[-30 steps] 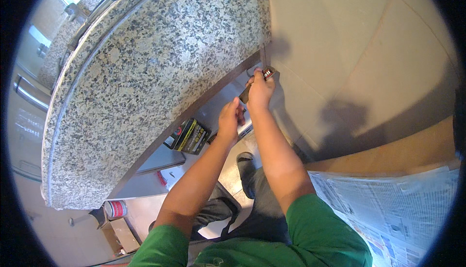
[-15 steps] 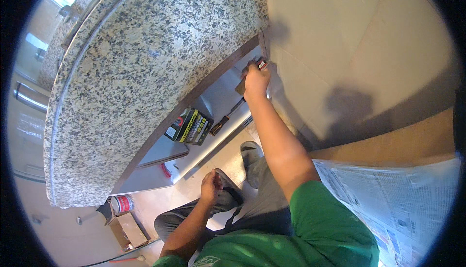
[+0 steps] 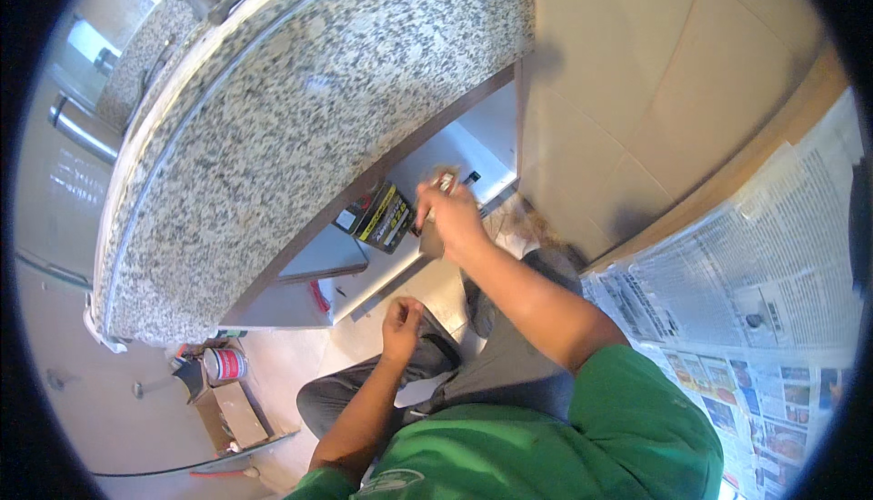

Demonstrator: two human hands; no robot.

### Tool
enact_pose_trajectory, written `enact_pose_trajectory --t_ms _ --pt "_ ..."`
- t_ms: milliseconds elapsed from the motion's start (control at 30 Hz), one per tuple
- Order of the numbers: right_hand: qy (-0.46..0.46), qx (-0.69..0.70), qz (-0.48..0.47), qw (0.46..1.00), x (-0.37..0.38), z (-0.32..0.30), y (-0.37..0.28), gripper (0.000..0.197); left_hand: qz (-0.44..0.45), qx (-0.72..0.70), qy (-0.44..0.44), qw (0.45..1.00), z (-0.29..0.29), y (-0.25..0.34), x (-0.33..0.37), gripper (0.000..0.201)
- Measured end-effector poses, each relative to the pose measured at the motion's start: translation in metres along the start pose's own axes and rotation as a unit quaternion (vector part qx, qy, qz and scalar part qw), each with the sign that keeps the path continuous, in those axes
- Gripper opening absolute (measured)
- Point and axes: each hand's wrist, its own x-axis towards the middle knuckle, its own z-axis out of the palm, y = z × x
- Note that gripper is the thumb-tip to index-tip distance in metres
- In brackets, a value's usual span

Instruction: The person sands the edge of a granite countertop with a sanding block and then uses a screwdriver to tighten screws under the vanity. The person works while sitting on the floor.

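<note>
Granite countertop eats most of my view and hides the top of the open cabinet under it, so I only get a slice of what's inside, like the yellow-and-black box on the shelf. My right hand is up at the cabinet mouth, fingers closed around some small thing I honestly can't make out, just right of that box. Left hand is nearer me, curled loosely on my knee with the fingertips tucked out of sight; the newspaper on the right runs off the frame.
</note>
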Motion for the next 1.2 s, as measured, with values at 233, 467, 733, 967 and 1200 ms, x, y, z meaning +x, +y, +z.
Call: enact_pose_trajectory --t_ms 233,467,733,967,1200 --pt "-0.326 0.037 0.206 0.922 -0.113 0.027 -0.003 0.016 0.214 0.199 0.047 0.955 -0.042 0.024 -0.021 0.078" --pt "-0.384 0.025 0.238 0.892 -0.120 0.019 -0.016 0.019 0.210 0.220 0.091 0.948 -0.042 0.084 -0.064 0.046" --pt "-0.348 0.047 0.148 0.924 -0.128 0.013 -0.046 0.021 0.288 0.196 0.163 0.923 -0.056 0.130 -0.076 0.018" --pt "-0.294 0.037 0.081 0.952 -0.129 0.014 -0.062 0.018 0.332 0.217 0.193 0.898 -0.076 0.164 -0.097 0.019" --pt "-0.281 0.014 0.032 0.959 -0.139 0.032 -0.064 0.019 0.406 0.296 0.230 0.834 -0.091 0.188 -0.114 0.025"
